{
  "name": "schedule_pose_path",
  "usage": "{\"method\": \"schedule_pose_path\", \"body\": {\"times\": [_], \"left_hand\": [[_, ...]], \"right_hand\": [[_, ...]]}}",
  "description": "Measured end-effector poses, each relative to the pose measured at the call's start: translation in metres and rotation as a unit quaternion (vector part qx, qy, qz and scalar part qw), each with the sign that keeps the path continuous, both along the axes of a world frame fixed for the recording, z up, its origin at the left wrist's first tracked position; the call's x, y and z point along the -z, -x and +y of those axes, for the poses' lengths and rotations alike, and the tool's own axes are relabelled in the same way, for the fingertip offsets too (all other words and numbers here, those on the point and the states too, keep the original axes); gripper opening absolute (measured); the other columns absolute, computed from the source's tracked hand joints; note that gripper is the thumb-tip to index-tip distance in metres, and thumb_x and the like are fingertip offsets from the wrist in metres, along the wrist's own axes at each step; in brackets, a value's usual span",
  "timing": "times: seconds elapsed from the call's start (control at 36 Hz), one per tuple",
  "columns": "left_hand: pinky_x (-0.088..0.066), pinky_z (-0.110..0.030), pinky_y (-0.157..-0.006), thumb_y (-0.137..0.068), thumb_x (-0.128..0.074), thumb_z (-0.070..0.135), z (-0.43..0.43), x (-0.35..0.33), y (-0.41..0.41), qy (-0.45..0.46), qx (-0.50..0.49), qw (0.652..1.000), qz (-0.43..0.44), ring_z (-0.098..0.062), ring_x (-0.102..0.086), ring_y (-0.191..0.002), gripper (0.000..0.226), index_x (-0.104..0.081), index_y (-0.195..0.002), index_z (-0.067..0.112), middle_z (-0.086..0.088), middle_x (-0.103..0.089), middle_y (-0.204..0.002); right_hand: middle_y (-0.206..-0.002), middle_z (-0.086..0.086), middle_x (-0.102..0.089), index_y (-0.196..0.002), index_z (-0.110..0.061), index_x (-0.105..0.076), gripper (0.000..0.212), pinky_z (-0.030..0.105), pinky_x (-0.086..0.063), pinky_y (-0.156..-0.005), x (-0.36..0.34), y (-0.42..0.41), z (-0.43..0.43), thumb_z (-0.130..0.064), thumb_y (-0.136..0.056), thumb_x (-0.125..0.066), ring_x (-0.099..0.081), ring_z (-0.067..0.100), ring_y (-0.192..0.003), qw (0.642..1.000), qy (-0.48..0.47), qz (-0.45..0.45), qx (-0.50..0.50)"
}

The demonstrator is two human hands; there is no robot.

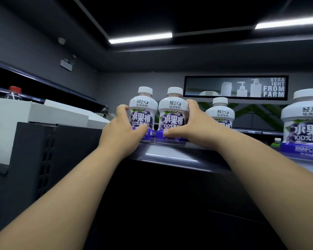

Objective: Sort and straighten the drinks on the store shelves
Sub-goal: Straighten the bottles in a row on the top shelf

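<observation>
Juice bottles: we saw two white-capped grape-juice bottles, the left bottle (143, 107) and the right bottle (172, 110), standing upright side by side, labels facing us.
Location: both stood at the front edge of the dark shelf (170, 156), near its left end; we could not tell whether the two touched.
Left hand: the left hand (119, 130) gripped the left bottle, fingers curled round its left side and thumb laid across the lower label.
Right hand: the right hand (192, 129) gripped the right bottle, fingers wrapped round its right shoulder and thumb pressed on the purple band.
Neighbouring stock: a third bottle (220, 112) of the same kind stood farther back to the right; a fourth bottle (304, 121) stood nearest us at the right edge, with a green-capped bottle (276, 141) low between them.
Surroundings: we noted a red-capped bottle (14, 92) behind white boxes (34, 112) at left, a wall sign (236, 87) reading "STRAIGHT FROM FARM", and lit ceiling lights (140, 37).
</observation>
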State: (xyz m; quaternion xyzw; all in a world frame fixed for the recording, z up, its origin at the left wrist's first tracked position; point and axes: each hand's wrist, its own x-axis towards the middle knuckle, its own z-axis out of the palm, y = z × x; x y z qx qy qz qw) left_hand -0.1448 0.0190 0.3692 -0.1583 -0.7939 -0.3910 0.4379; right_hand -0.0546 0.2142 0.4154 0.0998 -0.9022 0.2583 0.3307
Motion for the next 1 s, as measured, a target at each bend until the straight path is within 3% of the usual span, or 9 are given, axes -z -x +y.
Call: {"method": "schedule_pose_path", "body": {"times": [0.17,0.58,0.67,0.75,0.89,1.0], "left_hand": [[-0.047,-0.044,-0.088,-0.081,-0.056,0.070,0.003,0.001,0.000,0.058,-0.037,0.998,0.000,-0.034,-0.061,-0.108,0.086,-0.019,-0.141,0.020,-0.008,-0.063,-0.121],[-0.039,-0.038,-0.077,-0.089,-0.054,0.058,0.003,0.005,-0.001,0.056,-0.035,0.997,0.028,-0.033,-0.060,-0.106,0.065,-0.029,-0.139,0.024,-0.006,-0.065,-0.118],[-0.043,-0.043,-0.090,-0.089,-0.053,0.057,0.004,0.007,-0.005,0.043,-0.026,0.998,0.030,-0.033,-0.055,-0.116,0.073,-0.024,-0.147,0.023,-0.008,-0.057,-0.132],[-0.038,-0.048,-0.103,-0.092,-0.054,0.050,0.001,0.009,-0.012,0.009,-0.029,0.999,0.034,-0.032,-0.044,-0.128,0.074,-0.024,-0.151,0.019,-0.012,-0.043,-0.143],[-0.042,-0.051,-0.096,-0.082,-0.049,0.043,0.006,0.024,-0.039,0.085,-0.031,0.976,0.196,-0.034,-0.050,-0.117,0.058,-0.049,-0.130,0.011,-0.013,-0.053,-0.128],[-0.048,-0.042,-0.085,-0.079,-0.053,0.033,0.047,0.024,-0.082,0.150,0.039,0.944,0.290,-0.030,-0.058,-0.100,0.044,-0.061,-0.114,0.007,-0.011,-0.061,-0.114]], "right_hand": [[-0.115,-0.010,-0.063,-0.131,-0.030,-0.034,0.092,0.041,-0.052,-0.095,0.001,0.004,0.002,-0.054,-0.062,-0.089,-0.064,0.011,-0.102,1.000,-0.009,0.006,0.005],[-0.113,-0.004,-0.064,-0.128,-0.029,-0.037,0.095,0.043,-0.054,-0.088,0.003,-0.002,0.000,-0.064,-0.056,-0.088,-0.063,0.018,-0.100,0.998,-0.030,0.030,0.044],[-0.118,-0.005,-0.064,-0.129,-0.028,-0.038,0.095,0.044,-0.054,-0.088,0.005,-0.006,-0.004,-0.072,-0.058,-0.082,-0.061,0.022,-0.107,0.992,-0.068,0.066,0.082],[-0.137,-0.001,-0.058,-0.150,-0.027,-0.027,0.103,0.044,-0.051,-0.093,0.009,-0.018,-0.003,-0.073,-0.070,-0.074,-0.056,0.024,-0.122,0.981,-0.109,0.106,0.119],[-0.134,-0.002,-0.056,-0.143,-0.030,-0.038,0.072,0.042,-0.050,-0.093,0.021,-0.051,0.016,-0.057,-0.084,-0.069,-0.055,0.022,-0.120,0.975,-0.135,0.129,0.121],[-0.132,-0.004,-0.057,-0.136,-0.029,-0.048,0.056,0.043,-0.050,-0.096,0.034,-0.081,0.047,-0.047,-0.087,-0.068,-0.054,0.021,-0.120,0.969,-0.135,0.152,0.140]]}}
